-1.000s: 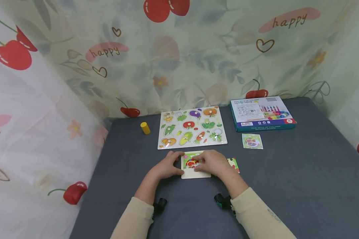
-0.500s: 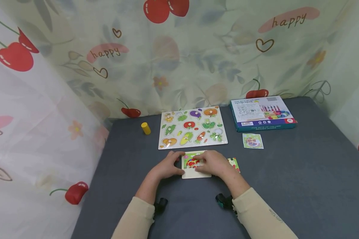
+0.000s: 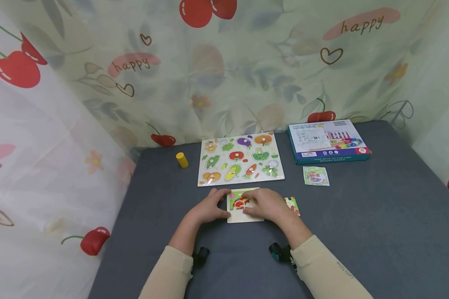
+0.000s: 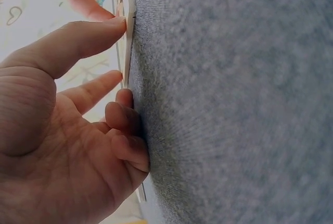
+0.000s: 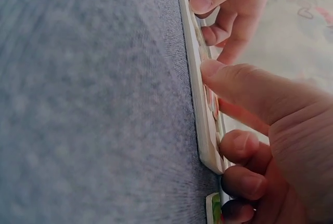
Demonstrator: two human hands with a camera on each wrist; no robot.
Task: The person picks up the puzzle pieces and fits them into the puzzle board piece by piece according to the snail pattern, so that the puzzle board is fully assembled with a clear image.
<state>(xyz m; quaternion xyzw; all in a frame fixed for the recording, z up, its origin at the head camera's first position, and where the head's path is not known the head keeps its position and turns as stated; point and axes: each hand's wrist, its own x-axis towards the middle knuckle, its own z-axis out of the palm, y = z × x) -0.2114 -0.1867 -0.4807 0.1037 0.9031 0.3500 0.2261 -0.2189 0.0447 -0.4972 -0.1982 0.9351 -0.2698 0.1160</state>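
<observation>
A small wooden puzzle board (image 3: 245, 218) lies flat on the dark cloth, its lower strip bare wood. Red and green picture pieces (image 3: 240, 203) fill its upper part. My left hand (image 3: 206, 207) holds the board's left side, with thumb and index finger at the near and far corners. Over the right half, my right hand (image 3: 269, 204) pinches a puzzle piece, mostly hidden under the fingers. The right wrist view shows that thumb (image 5: 213, 70) pressed down on the board's top, with the other fingers curled beside its edge. Another puzzle piece (image 3: 292, 206) lies right of the board, partly behind the right hand.
A vegetable puzzle (image 3: 230, 167) lies just beyond the hands. Left of it stands a yellow cylinder (image 3: 181, 160). At the back right are a boxed toy (image 3: 327, 143) and a small picture card (image 3: 316, 177). A patterned curtain (image 3: 243, 83) hangs behind the table.
</observation>
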